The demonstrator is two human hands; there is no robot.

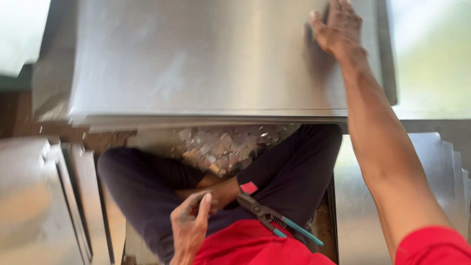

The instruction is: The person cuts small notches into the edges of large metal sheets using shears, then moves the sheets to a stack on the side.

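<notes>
A large shiny metal sheet lies flat in front of me, its near edge over my crossed legs in dark trousers. My right hand reaches out and rests flat on the sheet's far right part, fingers spread and holding nothing. My left hand sits low by my lap with its fingers curled in, and nothing shows in it. Metal snips with teal handles lie on my lap just right of that hand, not touched by it.
Stacks of cut metal sheets stand at the left and at the right. A pile of small shiny metal offcuts lies on the floor between my knees, under the big sheet's near edge.
</notes>
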